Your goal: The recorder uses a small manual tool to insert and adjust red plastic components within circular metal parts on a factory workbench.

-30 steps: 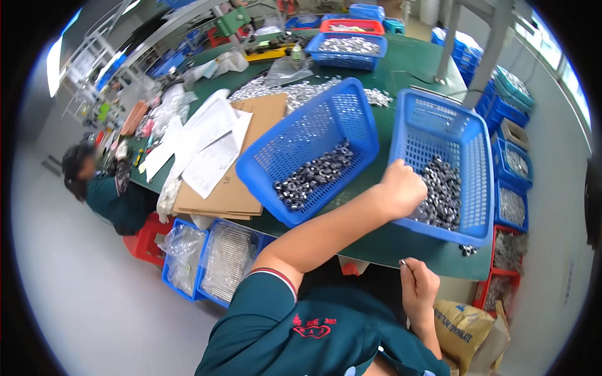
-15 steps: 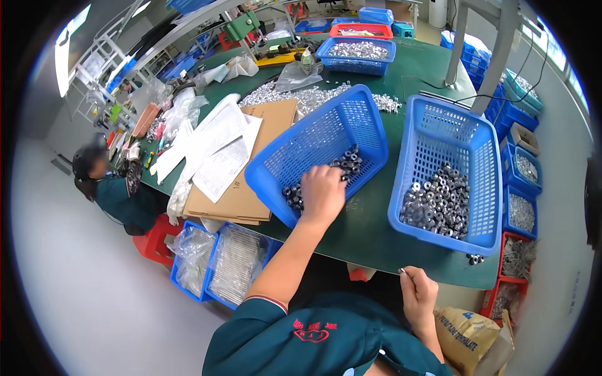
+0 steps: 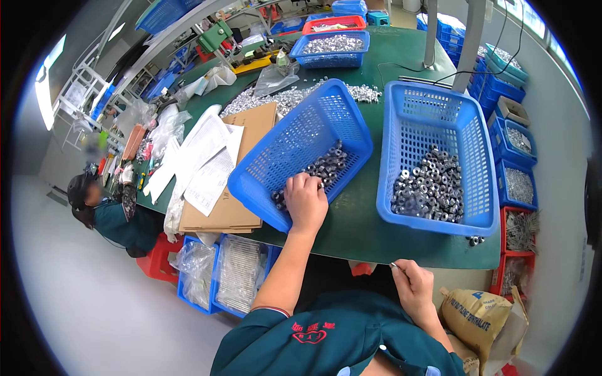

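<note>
My left hand [image 3: 306, 203] reaches into the tilted left blue basket [image 3: 266, 172], fingers curled down at the small dark metal rings [image 3: 330, 164]. One ring shows beside the fingers; their tips are hidden, so what they grip cannot be made out. Just off the table's front edge, my right hand [image 3: 415, 287] pinches a small shiny metal piece [image 3: 394, 266] between thumb and fingertips. To the right stands a second blue basket [image 3: 390, 141], with a heap of similar metal rings [image 3: 433, 188] in its near part.
Cardboard [image 3: 251, 207] with paper sheets [image 3: 210, 178] lies left of the baskets. Behind them spread loose silver parts [image 3: 285, 100]; a filled blue basket [image 3: 330, 59] stands farther back. A few rings [image 3: 475, 240] lie by the right basket's near corner. A co-worker [image 3: 119, 216] sits at far left.
The view has shifted, moving the scene slightly left. My left hand has drawn its fingers in more among the rings. My right hand keeps its pinch on the small metal piece.
</note>
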### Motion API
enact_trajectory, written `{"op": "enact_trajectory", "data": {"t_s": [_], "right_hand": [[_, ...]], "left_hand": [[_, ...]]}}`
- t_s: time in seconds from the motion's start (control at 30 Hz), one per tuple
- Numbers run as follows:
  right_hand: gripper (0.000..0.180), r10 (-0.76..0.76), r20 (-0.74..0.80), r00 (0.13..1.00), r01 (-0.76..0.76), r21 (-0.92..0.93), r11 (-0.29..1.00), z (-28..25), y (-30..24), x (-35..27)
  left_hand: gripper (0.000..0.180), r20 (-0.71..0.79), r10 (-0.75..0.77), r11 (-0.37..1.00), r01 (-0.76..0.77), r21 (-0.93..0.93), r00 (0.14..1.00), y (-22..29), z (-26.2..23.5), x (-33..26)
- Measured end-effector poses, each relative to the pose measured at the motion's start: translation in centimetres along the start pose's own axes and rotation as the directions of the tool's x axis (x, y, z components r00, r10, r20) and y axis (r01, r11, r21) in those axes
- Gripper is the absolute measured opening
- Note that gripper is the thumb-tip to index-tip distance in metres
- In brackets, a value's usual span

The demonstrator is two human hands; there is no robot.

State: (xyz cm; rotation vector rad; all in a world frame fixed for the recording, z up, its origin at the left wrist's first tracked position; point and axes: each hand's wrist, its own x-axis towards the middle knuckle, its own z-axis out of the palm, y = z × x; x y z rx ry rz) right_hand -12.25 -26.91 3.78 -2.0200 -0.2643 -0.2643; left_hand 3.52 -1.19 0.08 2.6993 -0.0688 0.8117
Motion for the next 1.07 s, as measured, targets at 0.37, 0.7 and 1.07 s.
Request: {"op": "enact_trajectory", "data": {"t_s": [0.37, 0.7, 1.07], "right_hand": [[0.008, -0.113, 0.063, 0.992, 0.109, 0.071, 0.992, 0.8, -1.3, 1.4], [0.009, -0.148, 0.120, 0.982, 0.143, 0.048, 0.989, 2.0, -1.9, 1.9], [0.010, -0.208, 0.111, 0.972, 0.211, -0.022, 0.977, 2.4, -2.6, 1.2]], "left_hand": [[0.020, 0.608, 0.101, -0.332, 0.602, -0.726, 0.788, 3.6, -6.4, -5.9], [0.036, 0.622, 0.246, -0.182, 0.666, -0.724, 0.743, 5.6, -7.6, -9.5], [0.039, 0.624, 0.263, -0.144, 0.670, -0.728, 0.736, 5.3, -7.9, -10.3]]}}
